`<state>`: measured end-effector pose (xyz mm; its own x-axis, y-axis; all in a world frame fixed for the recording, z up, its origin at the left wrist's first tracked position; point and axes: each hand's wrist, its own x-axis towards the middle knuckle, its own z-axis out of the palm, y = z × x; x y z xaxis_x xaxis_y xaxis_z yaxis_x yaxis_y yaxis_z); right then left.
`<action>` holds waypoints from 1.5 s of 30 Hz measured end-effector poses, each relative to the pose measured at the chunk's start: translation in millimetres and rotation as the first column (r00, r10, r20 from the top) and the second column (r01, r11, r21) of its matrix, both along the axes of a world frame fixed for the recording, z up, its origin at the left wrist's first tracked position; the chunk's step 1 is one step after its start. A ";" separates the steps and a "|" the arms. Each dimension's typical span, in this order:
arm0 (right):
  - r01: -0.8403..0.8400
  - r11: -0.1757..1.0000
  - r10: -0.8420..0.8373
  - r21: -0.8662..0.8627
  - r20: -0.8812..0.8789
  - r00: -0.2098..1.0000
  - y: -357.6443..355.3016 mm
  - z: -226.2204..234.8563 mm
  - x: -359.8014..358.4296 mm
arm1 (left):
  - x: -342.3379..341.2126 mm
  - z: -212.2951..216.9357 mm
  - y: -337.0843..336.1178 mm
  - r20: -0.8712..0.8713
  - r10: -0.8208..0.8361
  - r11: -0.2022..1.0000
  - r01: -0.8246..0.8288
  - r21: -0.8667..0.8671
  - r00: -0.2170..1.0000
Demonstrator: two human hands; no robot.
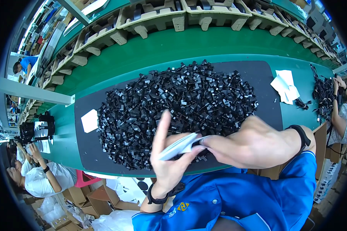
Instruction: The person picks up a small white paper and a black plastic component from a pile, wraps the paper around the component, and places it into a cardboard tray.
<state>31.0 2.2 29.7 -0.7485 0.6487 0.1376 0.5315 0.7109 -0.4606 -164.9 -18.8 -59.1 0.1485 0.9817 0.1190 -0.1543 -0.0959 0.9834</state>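
A large heap of small black plastic parts (173,104) covers most of a dark mat (86,154). Over the heap's near edge, my left hand (166,167) grips a thin stack of white paper (178,148) between thumb and fingers, its index finger pointing up. From the right comes my right hand (254,144), slightly blurred, its thumb and fingertips pinched at the paper's right end. Something small and dark shows between the fingertips, too little of it to name. Both wrists wear black bands.
White sheets lie left (90,121) and right (285,87) of the heap. Black cables (323,94) are piled at the far right, near another person's arms (338,104). Moulded cardboard trays (154,21) line the back. Another person (46,177) sits at the left; cardboard boxes (108,198) stand below.
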 end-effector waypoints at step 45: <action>-0.042 0.975 -0.005 -0.220 -0.206 0.978 108.0 37.5 6.7 | -46.2 14.7 17.0 -0.091 0.296 0.928 -0.264 0.262 0.951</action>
